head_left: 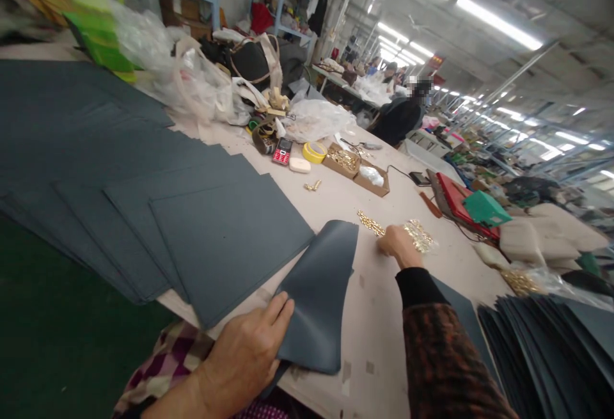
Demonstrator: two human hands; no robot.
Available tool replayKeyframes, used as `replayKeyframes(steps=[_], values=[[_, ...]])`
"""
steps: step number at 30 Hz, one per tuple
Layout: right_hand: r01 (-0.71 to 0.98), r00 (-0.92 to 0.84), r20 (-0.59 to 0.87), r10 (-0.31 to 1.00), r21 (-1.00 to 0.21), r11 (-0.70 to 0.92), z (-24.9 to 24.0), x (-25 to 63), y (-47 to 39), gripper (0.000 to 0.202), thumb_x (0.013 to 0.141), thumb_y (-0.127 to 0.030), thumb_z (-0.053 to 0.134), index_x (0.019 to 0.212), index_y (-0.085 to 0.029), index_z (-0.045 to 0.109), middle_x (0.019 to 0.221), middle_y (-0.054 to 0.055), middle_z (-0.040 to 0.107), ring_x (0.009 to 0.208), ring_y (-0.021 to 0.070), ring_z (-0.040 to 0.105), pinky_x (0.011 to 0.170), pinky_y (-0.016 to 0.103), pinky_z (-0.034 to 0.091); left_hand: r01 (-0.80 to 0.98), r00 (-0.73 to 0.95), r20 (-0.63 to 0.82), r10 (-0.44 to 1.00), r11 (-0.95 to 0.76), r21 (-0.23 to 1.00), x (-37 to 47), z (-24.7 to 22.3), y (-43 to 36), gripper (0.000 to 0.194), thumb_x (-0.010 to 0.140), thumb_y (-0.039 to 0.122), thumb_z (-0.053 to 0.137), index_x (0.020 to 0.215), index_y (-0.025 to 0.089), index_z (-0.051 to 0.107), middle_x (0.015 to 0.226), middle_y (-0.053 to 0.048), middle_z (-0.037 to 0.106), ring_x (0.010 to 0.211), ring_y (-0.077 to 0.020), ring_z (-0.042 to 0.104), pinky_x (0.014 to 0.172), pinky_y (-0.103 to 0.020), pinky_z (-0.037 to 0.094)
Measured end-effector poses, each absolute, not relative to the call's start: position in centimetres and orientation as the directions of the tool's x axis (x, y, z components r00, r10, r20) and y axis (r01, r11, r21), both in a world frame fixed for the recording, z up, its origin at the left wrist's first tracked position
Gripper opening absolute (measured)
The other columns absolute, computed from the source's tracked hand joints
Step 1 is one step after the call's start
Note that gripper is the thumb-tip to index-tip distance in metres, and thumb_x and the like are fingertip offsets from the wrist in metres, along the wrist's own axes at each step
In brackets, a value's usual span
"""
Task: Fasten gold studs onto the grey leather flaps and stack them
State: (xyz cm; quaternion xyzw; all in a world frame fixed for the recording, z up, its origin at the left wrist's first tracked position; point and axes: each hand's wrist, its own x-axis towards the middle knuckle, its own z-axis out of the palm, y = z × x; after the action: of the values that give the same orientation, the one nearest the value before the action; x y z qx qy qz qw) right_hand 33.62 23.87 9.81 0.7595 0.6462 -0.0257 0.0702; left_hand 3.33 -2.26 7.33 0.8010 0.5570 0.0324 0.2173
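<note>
Left hand [254, 342] clamping curled blue-grey leather-look panel [321, 297], fingers together on top, panel lying at near edge of table [384, 336] just beside fanned flat panels [225, 233]. Right hand [400, 246] hovering or resting (can't tell) right by small gold hardware pieces [370, 222], fingers bunching up, can't tell if they're pinching one. Red-keyed phone [282, 152] sitting near yellow tape roll [311, 157], key markings looking too tiny to read. Red sign [435, 61] hanging way back, lettering blurring out
</note>
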Motion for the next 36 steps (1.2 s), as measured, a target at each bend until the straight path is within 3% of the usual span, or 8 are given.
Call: replayKeyframes(steps=[7, 10, 14, 19, 21, 25, 29, 36], values=[[0.976, 0.188, -0.019, 0.982, -0.104, -0.189, 9.5, 32.9, 22.1, 0.027, 0.069, -0.003, 0.057, 0.090, -0.003, 0.073, 0.103, 0.028, 0.069, 0.111, 0.0357, 0.062, 0.092, 0.036, 0.045, 0.884, 0.367, -0.190, 0.911, -0.278, 0.376, 3.3, 7.2, -2.4, 0.080, 0.066, 0.002, 0.043, 0.145, 0.011, 0.039, 0.151, -0.014, 0.041, 0.122, -0.0271, 0.057, 0.101, -0.038, 0.049], [0.941, 0.191, -0.014, 0.981, -0.282, -0.187, 10.2, 33.8, 21.2, 0.020, 0.070, -0.009, 0.056, 0.080, -0.008, 0.073, 0.087, 0.020, 0.072, 0.099, 0.0327, 0.067, 0.088, 0.038, 0.049, 0.883, 0.372, -0.185, 0.909, -0.286, 0.372, 3.3, 7.3, -2.3, 0.079, 0.067, 0.002, 0.043, 0.145, 0.010, 0.039, 0.151, -0.015, 0.041, 0.120, -0.0277, 0.058, 0.100, -0.040, 0.050], [0.809, 0.117, -0.056, 0.992, -0.574, -0.128, 11.7, 34.2, 18.2, 0.026, 0.074, -0.023, 0.058, 0.092, -0.009, 0.071, 0.077, 0.010, 0.070, 0.076, 0.0228, 0.070, 0.073, 0.034, 0.058, 0.875, 0.382, -0.166, 0.909, -0.298, 0.382, 3.3, 7.4, -2.2, 0.079, 0.065, 0.002, 0.044, 0.144, 0.008, 0.040, 0.151, -0.017, 0.041, 0.118, -0.0294, 0.059, 0.098, -0.043, 0.051], [0.470, -0.127, -0.085, 0.988, -0.883, -0.016, 12.7, 30.0, 12.0, 0.036, 0.071, -0.043, 0.073, 0.091, -0.013, 0.072, 0.076, 0.006, 0.069, 0.070, 0.0188, 0.066, 0.072, 0.036, 0.058, 0.844, 0.396, -0.079, 0.915, -0.329, 0.423, 3.3, 7.4, -2.4, 0.075, 0.066, 0.005, 0.048, 0.141, 0.008, 0.042, 0.140, -0.018, 0.051, 0.114, -0.0295, 0.061, 0.095, -0.043, 0.053], [0.416, -0.265, -0.103, 0.959, -0.909, 0.018, 12.5, 27.1, 9.5, 0.030, 0.071, -0.041, 0.075, 0.085, -0.015, 0.074, 0.073, 0.005, 0.069, 0.066, 0.0175, 0.064, 0.068, 0.034, 0.056, 0.844, 0.398, -0.055, 0.916, -0.342, 0.413, 3.2, 7.4, -2.5, 0.073, 0.067, 0.006, 0.048, 0.139, 0.008, 0.043, 0.135, -0.018, 0.054, 0.108, -0.0287, 0.063, 0.090, -0.042, 0.055], [0.497, -0.432, -0.178, 0.884, -0.865, 0.069, 10.8, 21.9, 6.5, 0.020, 0.080, -0.032, 0.064, 0.087, -0.016, 0.075, 0.068, 0.003, 0.069, 0.062, 0.0147, 0.063, 0.061, 0.027, 0.052, 0.851, 0.405, -0.024, 0.914, -0.367, 0.375, 3.1, 7.5, -2.5, 0.061, 0.071, 0.008, 0.048, 0.132, 0.010, 0.048, 0.123, -0.016, 0.059, 0.095, -0.0273, 0.066, 0.080, -0.040, 0.057], [0.570, -0.506, -0.264, 0.821, -0.817, 0.089, 9.4, 19.5, 6.3, 0.016, 0.079, -0.019, 0.058, 0.082, -0.016, 0.073, 0.066, 0.001, 0.068, 0.057, 0.0117, 0.060, 0.055, 0.022, 0.047, 0.841, 0.428, 0.009, 0.904, -0.402, 0.362, 3.0, 7.3, -2.6, 0.048, 0.073, 0.011, 0.049, 0.121, 0.012, 0.053, 0.105, -0.010, 0.062, 0.086, -0.0269, 0.065, 0.073, -0.040, 0.057], [0.668, -0.570, -0.340, 0.748, -0.721, 0.182, 9.8, 18.5, 7.4, 0.013, 0.078, -0.018, 0.059, 0.076, -0.017, 0.072, 0.061, -0.001, 0.064, 0.055, 0.0110, 0.058, 0.051, 0.020, 0.042, 0.817, 0.459, 0.060, 0.886, -0.448, 0.363, 2.7, 6.5, -2.6, 0.042, 0.077, 0.013, 0.050, 0.119, 0.012, 0.053, 0.101, -0.009, 0.062, 0.085, -0.0264, 0.064, 0.070, -0.039, 0.056]])
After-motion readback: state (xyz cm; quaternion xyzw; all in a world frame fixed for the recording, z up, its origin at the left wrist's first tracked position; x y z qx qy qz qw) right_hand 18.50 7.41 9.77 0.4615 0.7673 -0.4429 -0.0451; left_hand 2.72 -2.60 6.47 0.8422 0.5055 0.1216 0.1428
